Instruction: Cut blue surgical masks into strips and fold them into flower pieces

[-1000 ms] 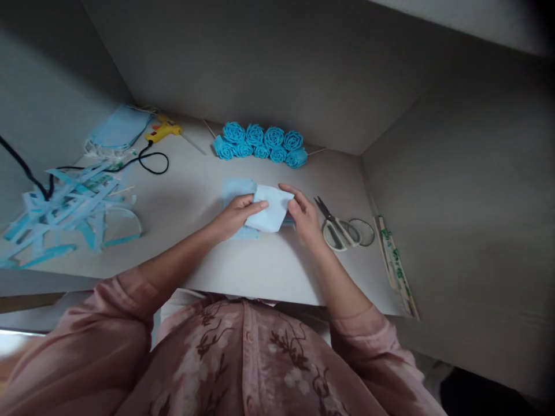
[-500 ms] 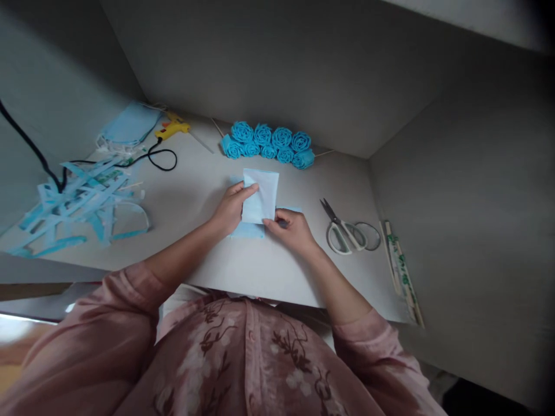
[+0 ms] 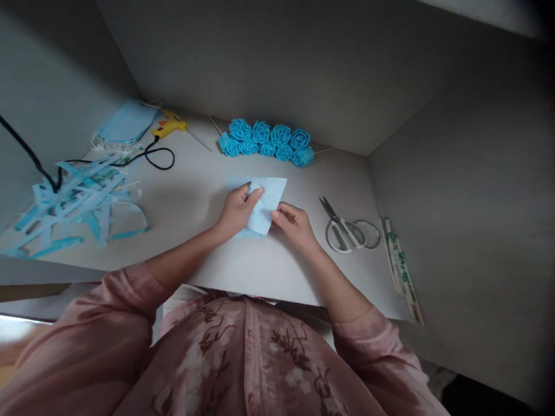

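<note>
A folded piece of pale blue fabric (image 3: 265,207) is held up over the desk, tilted to the right. My left hand (image 3: 239,209) grips its left side, thumb across the front face. At its lower right edge my right hand (image 3: 293,224) pinches it between thumb and fingers. More light blue fabric (image 3: 250,233) lies on the desk beneath, mostly hidden by the held piece and my left hand.
Blue fabric roses (image 3: 267,141) line the back. Scissors (image 3: 342,228), a ring-shaped roll (image 3: 369,234) and wrapped chopsticks (image 3: 402,263) lie right. At left are cut strips (image 3: 82,202), stacked face masks (image 3: 126,122) and a yellow glue gun (image 3: 171,125) with a black cord (image 3: 150,156).
The held fabric has swung from nearly upright to a rightward tilt and shifted slightly right. Both hands keep hold of it, with only small shifts.
</note>
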### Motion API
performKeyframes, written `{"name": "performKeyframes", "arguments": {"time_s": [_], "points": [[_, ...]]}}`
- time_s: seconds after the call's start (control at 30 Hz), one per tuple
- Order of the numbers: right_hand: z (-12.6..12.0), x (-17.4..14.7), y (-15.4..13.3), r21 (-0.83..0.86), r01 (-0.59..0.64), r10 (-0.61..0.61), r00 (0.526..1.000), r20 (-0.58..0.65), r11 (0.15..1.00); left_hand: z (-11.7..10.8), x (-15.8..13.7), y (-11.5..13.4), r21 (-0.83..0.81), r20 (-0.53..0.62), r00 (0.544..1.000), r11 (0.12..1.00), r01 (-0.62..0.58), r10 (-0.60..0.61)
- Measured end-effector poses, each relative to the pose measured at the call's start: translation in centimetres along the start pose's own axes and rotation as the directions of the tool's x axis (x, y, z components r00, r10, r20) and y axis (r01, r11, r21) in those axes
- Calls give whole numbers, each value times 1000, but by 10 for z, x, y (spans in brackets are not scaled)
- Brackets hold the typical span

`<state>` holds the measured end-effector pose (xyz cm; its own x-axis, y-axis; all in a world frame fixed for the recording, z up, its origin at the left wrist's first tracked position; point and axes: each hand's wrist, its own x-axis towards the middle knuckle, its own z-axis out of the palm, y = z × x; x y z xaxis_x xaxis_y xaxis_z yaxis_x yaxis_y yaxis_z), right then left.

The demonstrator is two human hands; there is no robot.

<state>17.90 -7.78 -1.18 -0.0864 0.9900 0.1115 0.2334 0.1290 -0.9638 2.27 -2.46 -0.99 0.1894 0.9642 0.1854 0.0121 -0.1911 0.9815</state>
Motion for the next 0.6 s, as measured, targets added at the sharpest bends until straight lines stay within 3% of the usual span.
{"name": "performKeyframes", "arguments": {"time_s": [0.1, 0.33, 0.5, 0.6], "points": [[1, 1, 3, 116, -31, 35, 999, -32, 993, 4, -5, 0, -5, 68, 998, 1000, 7, -7], [-4, 5, 0, 182, -21, 67, 965, -252, 983, 4, -5, 1, -111, 77, 993, 988, 103, -95], [-8, 7, -4, 189, -21, 65, 971, -229, 982, 4, -7, 3, -100, 175, 974, 981, 164, -145], [-9, 8, -2, 197, -23, 80, 955, -285, 980, 6, -7, 3, -75, 213, 968, 985, 152, -134]]}}
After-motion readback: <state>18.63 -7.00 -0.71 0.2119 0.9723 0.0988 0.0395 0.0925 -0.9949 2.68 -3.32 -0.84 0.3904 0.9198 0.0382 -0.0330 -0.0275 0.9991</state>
